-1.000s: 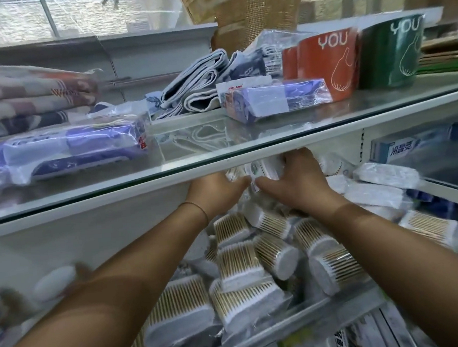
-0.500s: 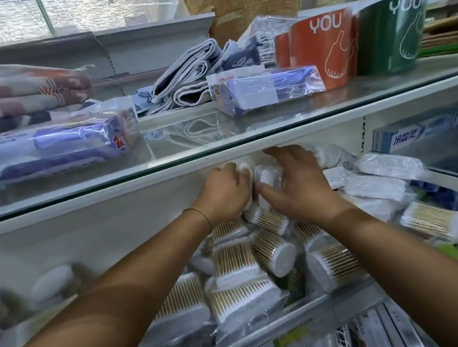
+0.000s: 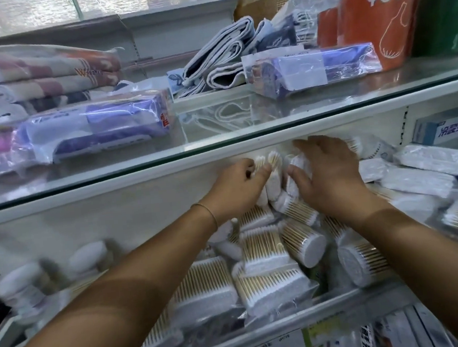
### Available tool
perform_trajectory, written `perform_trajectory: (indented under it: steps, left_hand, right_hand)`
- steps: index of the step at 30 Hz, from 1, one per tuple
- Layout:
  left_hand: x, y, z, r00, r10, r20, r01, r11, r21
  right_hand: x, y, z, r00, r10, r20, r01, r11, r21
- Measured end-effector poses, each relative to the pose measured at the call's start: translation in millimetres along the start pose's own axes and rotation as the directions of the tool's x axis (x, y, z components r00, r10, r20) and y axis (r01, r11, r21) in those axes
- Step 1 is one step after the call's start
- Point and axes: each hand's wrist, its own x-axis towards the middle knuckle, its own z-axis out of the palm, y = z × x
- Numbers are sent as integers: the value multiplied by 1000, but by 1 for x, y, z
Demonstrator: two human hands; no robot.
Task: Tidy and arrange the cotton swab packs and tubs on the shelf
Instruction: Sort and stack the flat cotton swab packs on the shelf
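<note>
Your left hand (image 3: 233, 191) and right hand (image 3: 333, 178) work at the back of the lower shelf (image 3: 331, 313), under the glass shelf (image 3: 246, 133). Cotton swab packs (image 3: 268, 286) and round tubs (image 3: 309, 248) lie jumbled toward the front, so you seem to be building a standing row against the rear wall. Your left fingers curl round an upright pack (image 3: 262, 167). Your right hand is spread wide, pressing the neighbouring pack (image 3: 297, 164) to steady it.

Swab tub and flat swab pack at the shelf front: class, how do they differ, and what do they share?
The tub is round; the pack is flat and rectangular. The tub lies on its side, white end towards the camera; the pack lies flat in crinkled clear film. Both hold wooden-stemmed swabs.
</note>
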Motion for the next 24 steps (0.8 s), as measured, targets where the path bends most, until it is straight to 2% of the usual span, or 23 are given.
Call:
perform_trajectory:
  steps: [4, 8, 11, 14, 16, 19, 24]
  left_hand:
    - [-6, -5, -12, 999, 10, 45, -10, 1000, 10]
    - [-18, -8, -31, 997, 68, 26, -68, 998, -15]
    - [-30, -17, -52, 993, 121, 7, -121, 991, -55]
    - [-49, -31, -77, 987, 162, -5, -162, 987, -4]
    - [-65, -44, -97, 990, 138, -14, -138, 990, 24]
    - [-89, -66, -123, 995, 60, -75, -59, 998, 16]
    - [-132, -97, -169, 981, -70, -180, 72, 997, 1]
  right_hand:
    - [-2, -18, -7, 997, 2, -81, 1, 999, 41]
    - [-2, -49, -10, 991, -58, -116, 64, 997, 51]
    - [-3, -81, -10, 981, -151, -119, 165, 979, 121]
    - [-8, -116, -5, 948, -268, -173, 303, 926, 227]
    - [-13, -141, -1, 937, -309, -163, 345, 895, 284]
    - [-18, -172, 7, 933, -353, -72, 354, 865, 356]
    - [-31, -220, 24, 914, -403, 44, 356, 849, 391]
